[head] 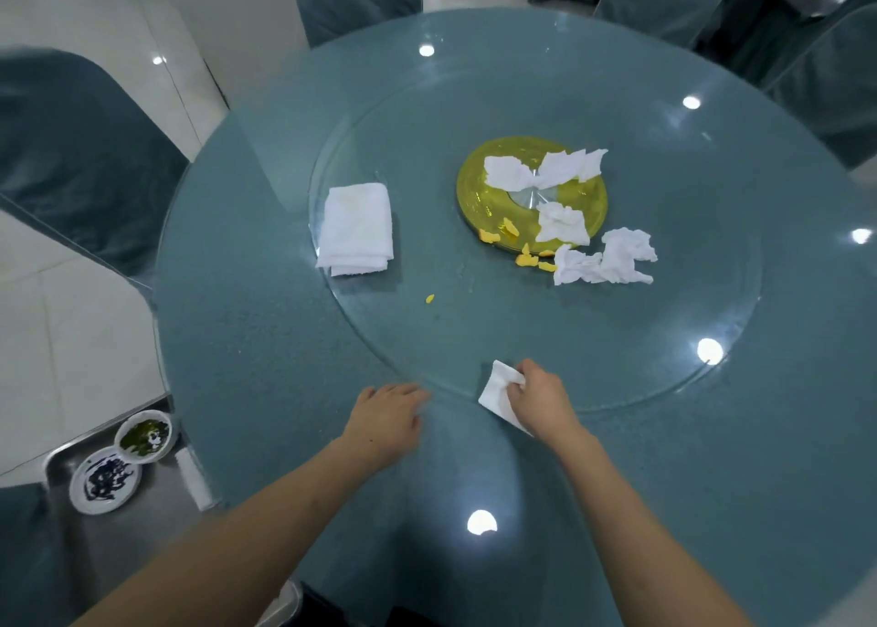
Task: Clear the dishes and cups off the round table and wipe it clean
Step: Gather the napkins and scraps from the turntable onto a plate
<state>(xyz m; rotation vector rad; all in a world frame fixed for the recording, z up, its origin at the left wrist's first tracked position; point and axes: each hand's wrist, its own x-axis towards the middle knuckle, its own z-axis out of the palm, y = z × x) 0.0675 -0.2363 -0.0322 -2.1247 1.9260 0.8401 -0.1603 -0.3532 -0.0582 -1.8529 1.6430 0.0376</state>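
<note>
Two bare forearms, sleeveless, no rings or watch.

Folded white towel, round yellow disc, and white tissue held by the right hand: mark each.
Folded white towel point(355, 229), head view, middle of top fold.
Round yellow disc point(470, 190), head view, bare left part.
White tissue point(498, 391), head view, exposed left half.

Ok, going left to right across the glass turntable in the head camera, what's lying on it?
Folded white towel → small yellow scrap → yellow disc at the centre → crumpled tissues beside it.
</note>
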